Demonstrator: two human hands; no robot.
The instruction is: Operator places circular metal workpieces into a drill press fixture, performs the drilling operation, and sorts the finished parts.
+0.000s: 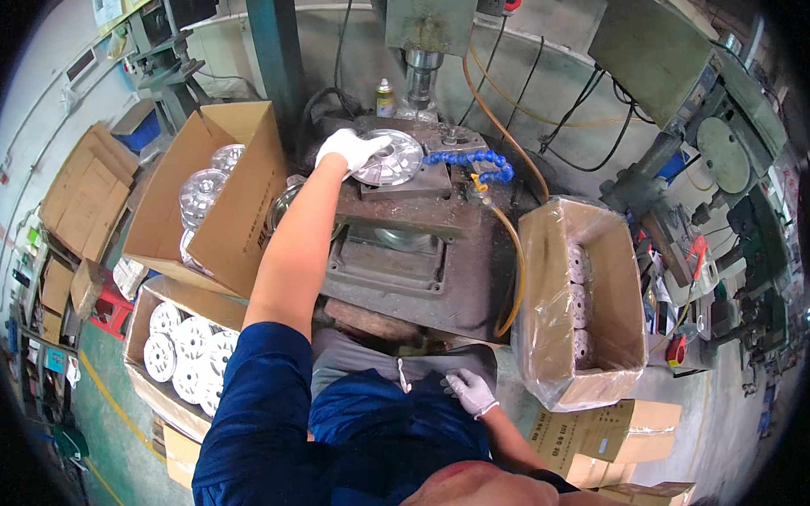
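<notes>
My left hand (354,149), in a white glove, grips the left edge of a round silver metal disc (400,162) with slots around it. The thumb lies over its top face, while the fingers are partly hidden. Under the disc is a steel block (406,190) on the press table; I cannot tell whether the disc rests fully on it. A blue segmented hose (469,158) reaches toward the disc's right side. My right hand (472,392), also gloved, lies on my right thigh, holding nothing, with its fingers stretched out.
An upright cardboard box (236,225) with silver discs stands at the left. Below it another box (137,302) holds several discs. A plastic-lined box (544,293) at the right has discs along one side. The press ram (424,74) hangs behind the disc; a spray can (384,100) stands nearby.
</notes>
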